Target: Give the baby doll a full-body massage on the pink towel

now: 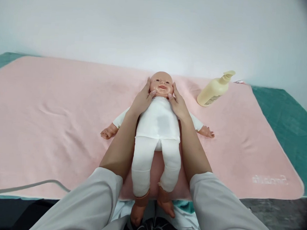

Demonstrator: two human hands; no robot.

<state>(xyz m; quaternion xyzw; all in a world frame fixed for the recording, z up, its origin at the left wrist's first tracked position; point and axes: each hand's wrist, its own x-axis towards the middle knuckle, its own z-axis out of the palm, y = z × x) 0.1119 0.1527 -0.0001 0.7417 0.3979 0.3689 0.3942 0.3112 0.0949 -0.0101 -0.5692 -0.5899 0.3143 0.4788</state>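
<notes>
A baby doll [158, 122] with a white cloth body lies on its back on a pink mat [64, 123], head away from me and feet over the near edge. My left hand [143, 98] cups one side of its head, the thumb at the chin. On the other side my right hand [179, 102] does the same, thumb against the jaw. Both hands' fingers wrap round the head, and their tips are partly hidden behind it. The doll's arms spread outward past my forearms. A grey patch marks its chest.
A pale yellow pump bottle [213, 91] stands on the mat to the right of the doll's head. Green cloth [285, 123] shows beneath the mat at both sides. A grey cable [29, 188] crosses the near left edge. Behind the mat rises a white wall [122, 26].
</notes>
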